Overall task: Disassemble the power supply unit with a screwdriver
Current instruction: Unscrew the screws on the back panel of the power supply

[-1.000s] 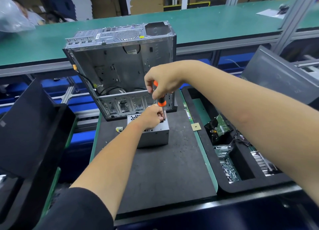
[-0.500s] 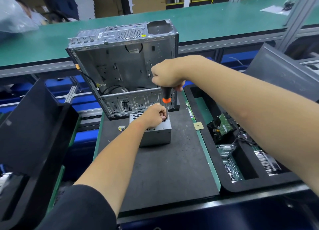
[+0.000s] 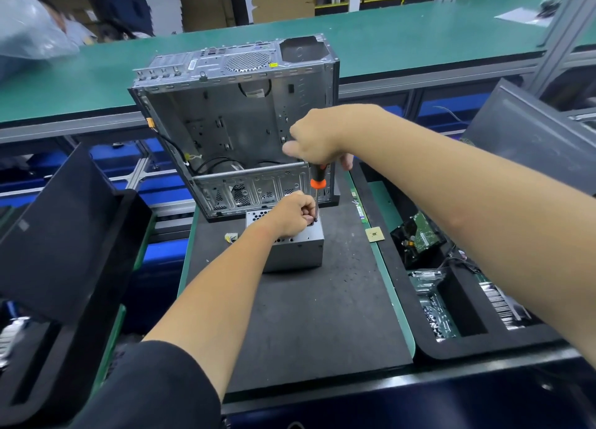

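Your right hand point(image 3: 317, 138) grips the black-and-orange screwdriver point(image 3: 318, 178) upright while your left hand's point(image 3: 295, 214) curled fingers point(image 3: 308, 210) steady its tip on the grey metal power supply box point(image 3: 296, 251)

screwdriver point(image 3: 317, 178) tip hidden behind left hand point(image 3: 295, 216), handle top buried in right hand point(image 3: 317, 141)
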Tool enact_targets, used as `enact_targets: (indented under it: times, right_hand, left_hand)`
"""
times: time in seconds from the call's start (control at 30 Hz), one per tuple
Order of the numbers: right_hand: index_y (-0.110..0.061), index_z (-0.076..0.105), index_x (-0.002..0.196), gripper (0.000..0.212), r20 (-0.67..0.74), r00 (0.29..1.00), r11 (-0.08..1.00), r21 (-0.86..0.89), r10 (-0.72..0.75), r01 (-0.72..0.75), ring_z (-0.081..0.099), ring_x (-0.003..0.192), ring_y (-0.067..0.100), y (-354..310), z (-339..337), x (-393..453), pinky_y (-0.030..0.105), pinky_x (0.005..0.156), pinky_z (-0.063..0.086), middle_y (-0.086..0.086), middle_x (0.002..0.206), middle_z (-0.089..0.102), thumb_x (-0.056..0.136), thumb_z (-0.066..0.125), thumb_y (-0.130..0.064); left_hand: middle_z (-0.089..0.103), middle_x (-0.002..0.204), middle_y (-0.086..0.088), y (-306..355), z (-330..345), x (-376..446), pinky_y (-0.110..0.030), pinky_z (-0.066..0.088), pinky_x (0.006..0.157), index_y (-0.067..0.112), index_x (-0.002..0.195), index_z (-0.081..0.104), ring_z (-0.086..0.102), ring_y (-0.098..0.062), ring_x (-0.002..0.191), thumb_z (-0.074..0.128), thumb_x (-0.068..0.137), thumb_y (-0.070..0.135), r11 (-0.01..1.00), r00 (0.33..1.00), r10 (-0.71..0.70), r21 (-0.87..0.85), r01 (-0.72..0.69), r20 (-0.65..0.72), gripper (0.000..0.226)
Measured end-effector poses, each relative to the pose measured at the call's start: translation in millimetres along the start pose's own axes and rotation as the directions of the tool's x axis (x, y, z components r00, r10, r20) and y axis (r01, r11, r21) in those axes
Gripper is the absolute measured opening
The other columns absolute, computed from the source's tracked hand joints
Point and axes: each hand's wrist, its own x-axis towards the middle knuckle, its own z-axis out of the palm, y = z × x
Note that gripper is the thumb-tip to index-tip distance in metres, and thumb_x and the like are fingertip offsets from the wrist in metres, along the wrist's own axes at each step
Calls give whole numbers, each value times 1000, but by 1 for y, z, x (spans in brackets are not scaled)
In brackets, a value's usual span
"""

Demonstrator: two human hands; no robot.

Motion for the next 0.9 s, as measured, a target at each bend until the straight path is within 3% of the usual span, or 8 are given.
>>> enact_targets:
  times: [0.1,0.23,0.33,0.43,0.5,0.6,0.7,0.9]
  right_hand:
    - [-5,54,82,26,-7,1000,998,-67,14,-14,60,54,27,4,2,5,31,57,45,6,40,58,97,36,-16]
    - [-14,54,95,14,-56,991,987,97,-125,130,68,74,27,14,2,4,34,68,49,6,84,69,90,58,-26]
    - [-21,52,90,23,-80,974,947,230,-210,223,63,76,25,17,1,-1,31,63,46,1,87,61,81,73,-18]
    - [-20,53,85,22,-51,980,925,323,-195,201,63,65,23,13,7,0,28,55,46,-2,76,58,79,70,-7]
    - [-18,55,88,16,-22,990,929,343,-141,140,69,59,23,9,6,0,29,54,53,1,78,62,84,70,-22]
    - [-8,59,86,50,31,999,970,244,7,-14,68,47,25,1,1,2,31,60,54,10,65,68,95,43,-55]
    - [-5,57,81,47,28,998,988,141,61,-64,63,48,28,-3,0,6,31,61,49,6,39,59,100,30,-38]
    - [-9,62,103,20,11,993,974,200,-113,109,71,61,14,7,-2,1,27,61,46,-2,65,69,91,57,-26]
  left_hand:
    - [43,82,3,3,0,-1,-12,41,68,25,64,49,45,-9,67,54,84,-9,1000,1000,15,10,-15,-5,39]
    - [42,82,3,2,0,-2,-14,41,67,16,69,54,45,-10,67,54,84,-9,1000,1000,11,17,-11,8,30]
    - [47,90,-7,1,2,-1,-16,42,67,-5,85,61,50,-15,73,50,84,-13,1000,1000,-6,2,6,4,13]
    - [48,95,-11,1,3,0,-19,43,68,-11,91,61,52,-15,74,49,84,-15,999,1000,-12,-30,12,-6,14]
    - [47,96,-10,2,2,-1,-21,45,72,-11,91,61,51,-15,74,50,84,-13,1000,1000,-7,-16,7,-18,13]
    - [46,92,-5,2,1,-2,-13,43,68,-10,89,62,49,-7,68,51,85,-12,1000,1000,-1,-7,1,-25,12]
    - [42,83,3,3,1,-3,-5,38,60,-5,82,61,46,-2,64,52,85,-12,1000,1000,-6,-10,6,-18,12]
    - [42,81,5,4,1,-1,-5,36,58,16,66,50,43,-2,63,52,85,-11,999,999,-32,-11,32,-2,33]
